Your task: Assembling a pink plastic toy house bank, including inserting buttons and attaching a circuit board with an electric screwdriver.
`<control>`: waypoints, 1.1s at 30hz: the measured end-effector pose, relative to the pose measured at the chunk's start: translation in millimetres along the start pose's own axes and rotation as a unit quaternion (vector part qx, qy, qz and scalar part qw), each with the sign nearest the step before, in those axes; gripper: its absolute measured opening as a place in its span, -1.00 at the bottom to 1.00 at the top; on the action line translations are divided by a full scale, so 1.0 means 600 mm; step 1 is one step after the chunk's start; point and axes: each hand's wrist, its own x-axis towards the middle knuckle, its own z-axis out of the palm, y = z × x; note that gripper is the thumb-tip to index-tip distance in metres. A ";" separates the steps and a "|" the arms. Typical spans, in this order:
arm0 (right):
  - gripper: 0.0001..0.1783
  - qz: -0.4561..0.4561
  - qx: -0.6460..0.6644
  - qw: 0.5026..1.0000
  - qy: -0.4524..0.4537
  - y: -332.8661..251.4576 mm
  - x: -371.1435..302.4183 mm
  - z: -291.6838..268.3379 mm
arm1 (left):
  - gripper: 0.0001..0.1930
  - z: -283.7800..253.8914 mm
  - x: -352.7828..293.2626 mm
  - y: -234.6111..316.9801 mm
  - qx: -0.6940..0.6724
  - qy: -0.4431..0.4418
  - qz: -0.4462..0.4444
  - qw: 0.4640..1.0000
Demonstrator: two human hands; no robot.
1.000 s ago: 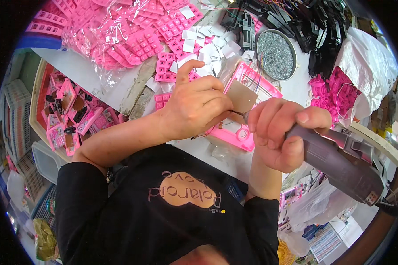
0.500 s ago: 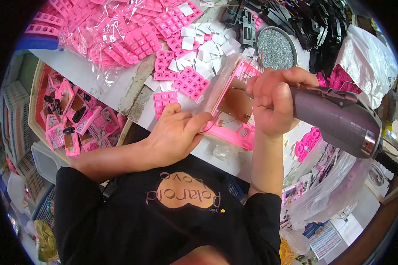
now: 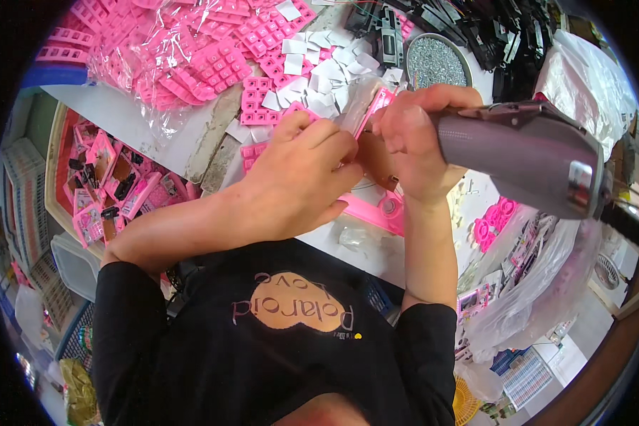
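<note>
Pink casing (image 3: 373, 106), a slim piece wrapped in clear film, is being held up on edge above the white bench (image 3: 131, 121), just in front of the person's chest. The left hand (image 3: 302, 177) is clenching round its lower part with the fingers curled over, while the right hand (image 3: 412, 138) is gripping the handle of a grey power tool (image 3: 525, 156) and pressing in against the casing's upper right edge. Whether the tool's tip is touching the casing cannot be told, since the knuckles are hiding it. As a judgement, the main risk is coming from how close the two hands are sitting: the left fingertips are lying right beside the point where the tool is meeting the piece, so a slip or a twist of the thin casing could be carrying the tip onto skin or skidding it across the plastic and marring it. The film may also be making the grip slick. Room is tight: loose pink keypad mats (image 3: 263, 42) and white paper squares (image 3: 319, 67) are crowding the bench just beyond the hands, a round glittery dish (image 3: 437, 64) is sitting near the right hand, and another pink part (image 3: 376, 213) is lying directly beneath. The bench's near edge is running just under the wrists, so anything dropped could be falling toward the tray of pink parts (image 3: 92, 184) at lower left.
</note>
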 end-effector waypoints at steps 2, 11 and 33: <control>-0.64 0.003 0.034 0.999 0.005 -0.006 -0.001 -0.016 | -0.81 0.017 0.001 -0.006 0.018 -0.025 0.013 0.999; -0.40 0.213 -0.104 0.970 0.050 -0.074 -0.092 -0.063 | -0.78 0.006 0.013 -0.013 -0.083 -0.082 0.036 0.993; -0.77 0.045 -0.271 0.960 -0.055 -0.040 -0.169 -0.030 | -0.83 0.008 -0.002 0.037 -0.268 -0.099 -0.264 0.921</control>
